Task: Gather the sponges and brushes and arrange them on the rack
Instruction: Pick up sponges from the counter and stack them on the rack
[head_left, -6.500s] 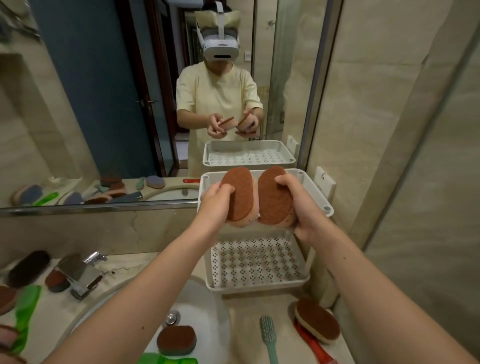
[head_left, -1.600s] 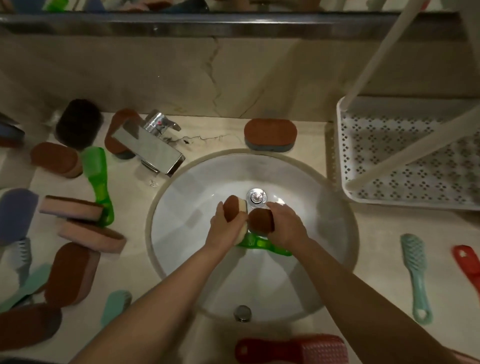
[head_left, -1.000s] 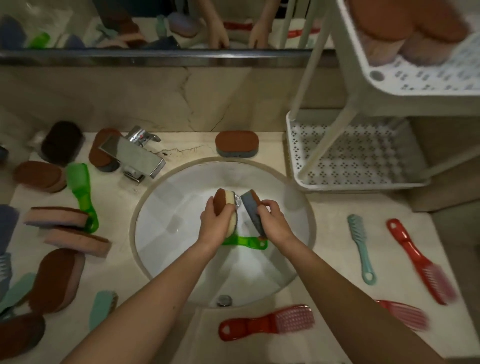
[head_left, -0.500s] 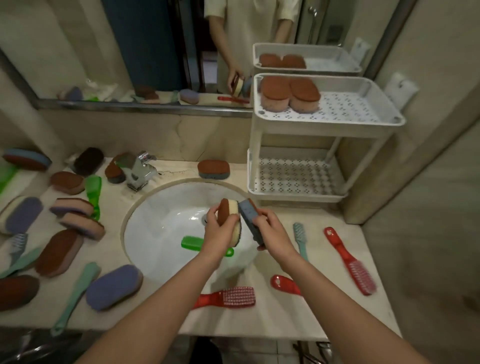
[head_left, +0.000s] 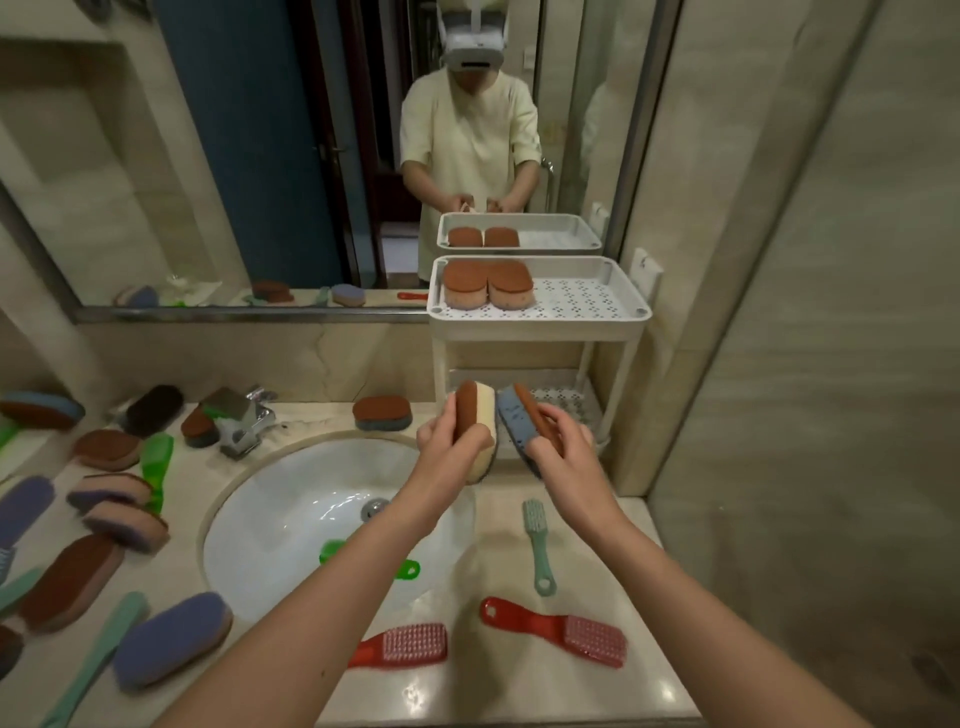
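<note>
My left hand (head_left: 451, 447) grips a yellow sponge with a brown pad (head_left: 477, 415), held on edge. My right hand (head_left: 563, 452) grips a blue sponge with a brown pad (head_left: 513, 421), also on edge. Both hands hover in front of the white two-tier rack (head_left: 540, 325), level with its lower tier (head_left: 563, 400). Two brown-topped sponges (head_left: 487, 285) sit side by side at the left of the top tier. Many sponges and brushes lie on the counter, among them a teal brush (head_left: 536, 540) and two red brushes (head_left: 405, 645) (head_left: 566, 631).
A white sink (head_left: 291, 514) holds a green brush (head_left: 363, 558). The chrome tap (head_left: 240, 418) stands behind it at the left. Several sponges (head_left: 104, 514) lie on the left counter, and one (head_left: 383, 413) behind the basin. The mirror (head_left: 260, 156) and a wall (head_left: 779, 364) close in back and right.
Both hands picked a sponge each out of the sink basin and raised them toward the rack. The two earlier sponges now lie on the top tier.
</note>
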